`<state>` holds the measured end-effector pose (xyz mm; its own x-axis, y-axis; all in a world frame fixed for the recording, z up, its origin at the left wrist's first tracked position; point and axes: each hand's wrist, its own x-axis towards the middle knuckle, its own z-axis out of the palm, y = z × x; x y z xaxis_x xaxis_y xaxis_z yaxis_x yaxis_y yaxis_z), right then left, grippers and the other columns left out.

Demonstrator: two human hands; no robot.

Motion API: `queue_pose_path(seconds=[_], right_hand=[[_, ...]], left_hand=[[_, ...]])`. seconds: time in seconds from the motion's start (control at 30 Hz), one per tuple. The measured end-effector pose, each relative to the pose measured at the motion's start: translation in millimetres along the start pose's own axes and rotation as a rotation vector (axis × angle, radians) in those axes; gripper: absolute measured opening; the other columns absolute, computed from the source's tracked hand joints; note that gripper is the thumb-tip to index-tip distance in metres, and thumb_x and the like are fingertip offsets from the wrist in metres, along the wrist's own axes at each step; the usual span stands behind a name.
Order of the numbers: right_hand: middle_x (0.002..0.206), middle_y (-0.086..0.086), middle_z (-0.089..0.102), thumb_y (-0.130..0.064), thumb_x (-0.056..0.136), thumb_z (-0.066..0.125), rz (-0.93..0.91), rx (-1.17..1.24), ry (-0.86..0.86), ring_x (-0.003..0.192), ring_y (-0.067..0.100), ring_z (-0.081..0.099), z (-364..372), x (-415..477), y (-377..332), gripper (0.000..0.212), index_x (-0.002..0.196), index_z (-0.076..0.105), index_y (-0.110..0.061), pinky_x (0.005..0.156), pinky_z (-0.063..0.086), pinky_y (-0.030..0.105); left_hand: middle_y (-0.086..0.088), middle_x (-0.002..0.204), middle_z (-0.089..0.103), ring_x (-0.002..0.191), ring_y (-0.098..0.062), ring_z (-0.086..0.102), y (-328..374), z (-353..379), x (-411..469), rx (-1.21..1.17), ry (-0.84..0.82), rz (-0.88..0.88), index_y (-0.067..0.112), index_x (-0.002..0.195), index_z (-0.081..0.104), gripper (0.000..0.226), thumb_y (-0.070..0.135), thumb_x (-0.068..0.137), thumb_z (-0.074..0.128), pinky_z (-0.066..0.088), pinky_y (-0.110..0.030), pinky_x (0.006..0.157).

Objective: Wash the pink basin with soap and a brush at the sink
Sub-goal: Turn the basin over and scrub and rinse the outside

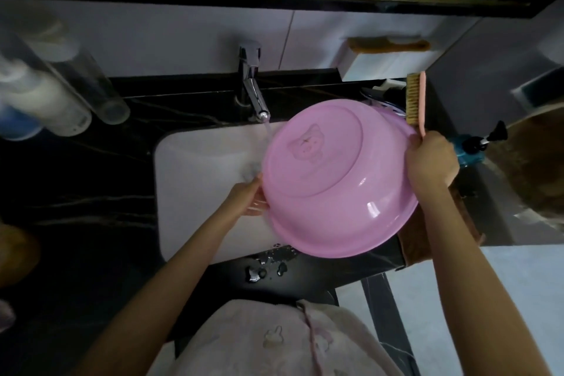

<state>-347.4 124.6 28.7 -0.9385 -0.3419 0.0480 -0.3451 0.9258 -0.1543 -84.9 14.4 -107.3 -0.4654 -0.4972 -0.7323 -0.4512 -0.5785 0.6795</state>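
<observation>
Pale garment [274,339] at my lower edge | pink basin [335,180] bottom-up, tilted over white sink [195,168], tap [253,91] running beside its rim | left hand [248,197] grips basin's left edge | right hand [432,159] at right rim, I read it holding brush [415,102] upright, bristles facing left | water drops [268,262] on counter [91,192]

The overturned basin [335,180] hangs between my left hand [248,197] and right hand [430,159], over the sink [195,180]. The brush [415,101] juts beyond my right grip, and the faucet [253,91] stands beyond my left.

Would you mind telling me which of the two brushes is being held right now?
The pink-backed brush, gripped by the right hand beside the basin. The orange brush lies untouched on the ledge behind.
</observation>
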Motion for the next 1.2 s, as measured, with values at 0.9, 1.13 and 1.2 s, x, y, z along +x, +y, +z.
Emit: queue_pose_path(seconds=[0.9, 1.13, 1.2], right_hand=[[0.109, 0.018, 0.06, -0.03, 0.1, 0.039, 0.13, 0.149, -0.185, 0.097, 0.034, 0.058, 18.3, -4.8, 1.8, 0.035, 0.114, 0.059, -0.005, 0.082, 0.047, 0.041], [0.116, 0.022, 0.059, -0.019, 0.1, 0.041, 0.166, 0.01, -0.123, 0.105, 0.039, 0.058, 22.8, -5.3, -3.1, 0.031, 0.12, 0.056, -0.002, 0.086, 0.048, 0.047], [0.115, 0.022, 0.059, -0.018, 0.099, 0.041, 0.162, 0.011, -0.113, 0.105, 0.04, 0.058, 23.2, -6.4, -4.1, 0.03, 0.12, 0.056, -0.002, 0.087, 0.048, 0.049]], left_hand=[[0.003, 0.069, 0.068, 0.072, -0.019, 0.06, 46.6, 3.3, 46.0, -0.505, -0.059, 0.154, 0.023, 0.064, 0.072, 0.029, 0.037, 0.083, 0.056, 0.049, -0.025, 0.065], [-0.003, 0.148, 0.037, 0.134, -0.02, 0.036, 42.2, 23.6, 21.2, 0.126, 0.234, 0.434, 0.015, 0.144, 0.035, 0.051, 0.02, 0.094, 0.045, 0.026, -0.029, 0.109], [-0.003, 0.14, 0.048, 0.13, -0.022, 0.042, 33.8, 21.8, 28.1, 0.015, 0.224, 0.414, 0.018, 0.136, 0.047, 0.042, 0.024, 0.094, 0.046, 0.031, -0.031, 0.108]])
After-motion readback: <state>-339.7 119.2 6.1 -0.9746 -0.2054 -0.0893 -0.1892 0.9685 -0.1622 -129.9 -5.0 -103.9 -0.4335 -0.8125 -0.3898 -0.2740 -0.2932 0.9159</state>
